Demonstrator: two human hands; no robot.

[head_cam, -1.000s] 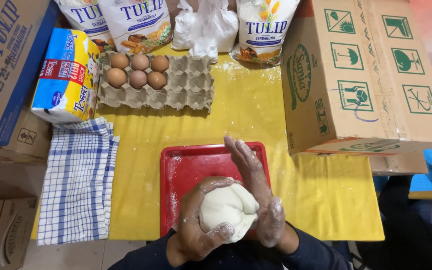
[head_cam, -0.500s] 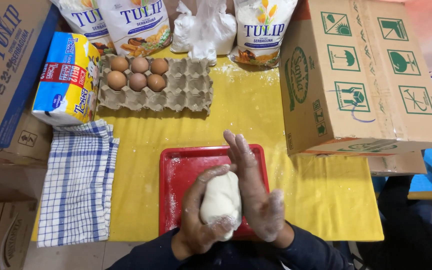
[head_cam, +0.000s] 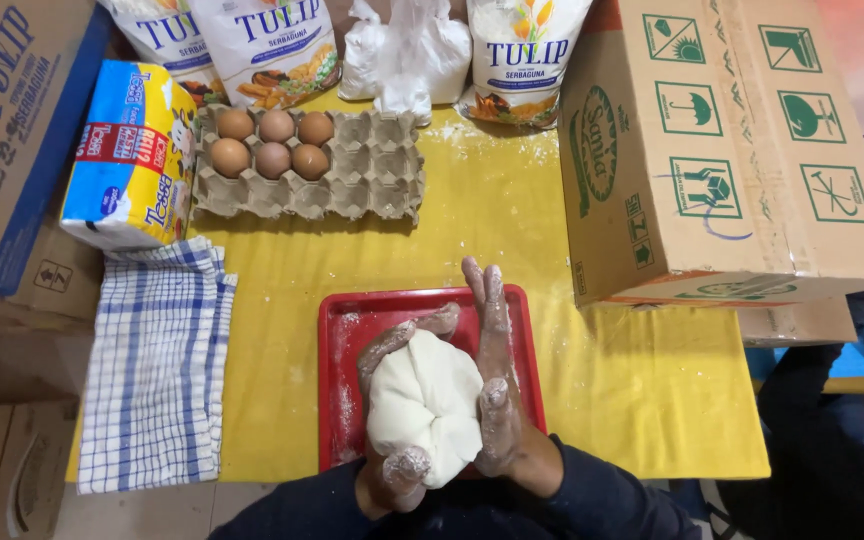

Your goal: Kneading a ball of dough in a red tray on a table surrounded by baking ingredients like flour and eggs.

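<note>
Single head-worn view, looking steeply down from close above onto yellow table (head_cam: 512, 230), red tray (head_cam: 337, 380) at lower centre, far edge of table at top.

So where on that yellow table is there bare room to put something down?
Bare yellow table shows between the egg tray and the red tray, and right of the red tray below the big carton. A narrower strip separates the checked cloth from the red tray. The back edge is crowded with flour bags.
</note>
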